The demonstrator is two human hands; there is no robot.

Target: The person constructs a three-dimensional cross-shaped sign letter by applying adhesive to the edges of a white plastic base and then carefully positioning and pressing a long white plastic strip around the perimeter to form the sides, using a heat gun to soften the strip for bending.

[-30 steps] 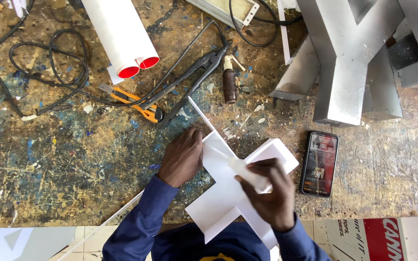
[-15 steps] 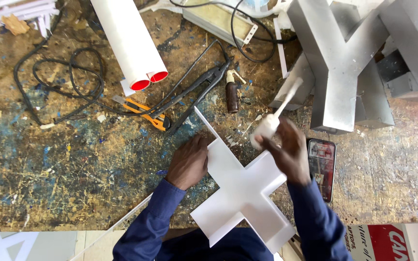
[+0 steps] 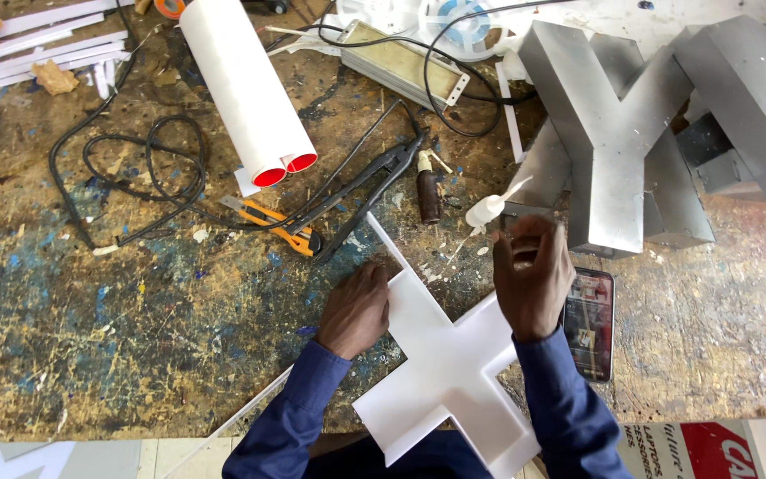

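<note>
A flat white X-shaped panel (image 3: 441, 368) lies on the paint-stained workbench in front of me. My left hand (image 3: 356, 306) presses flat on its upper left arm. My right hand (image 3: 532, 277) is raised above the panel's upper right arm, fingers curled around a small object. A small white bottle with a long thin nozzle (image 3: 488, 209) shows just above the fingertips; I cannot tell whether the hand grips it. Both sleeves are dark blue.
A phone (image 3: 590, 324) lies right of the panel. Large metal letters (image 3: 618, 133) stand at the back right. A rolled white sheet with red inside (image 3: 246, 89), orange cutter (image 3: 278, 226), black tongs (image 3: 361, 182), a brown bottle (image 3: 428, 191) and black cable (image 3: 135, 168) lie behind.
My right hand lifted off the panel and moved up and right toward the metal letters. The left hand stayed pressed on the panel, which now lies flatter.
</note>
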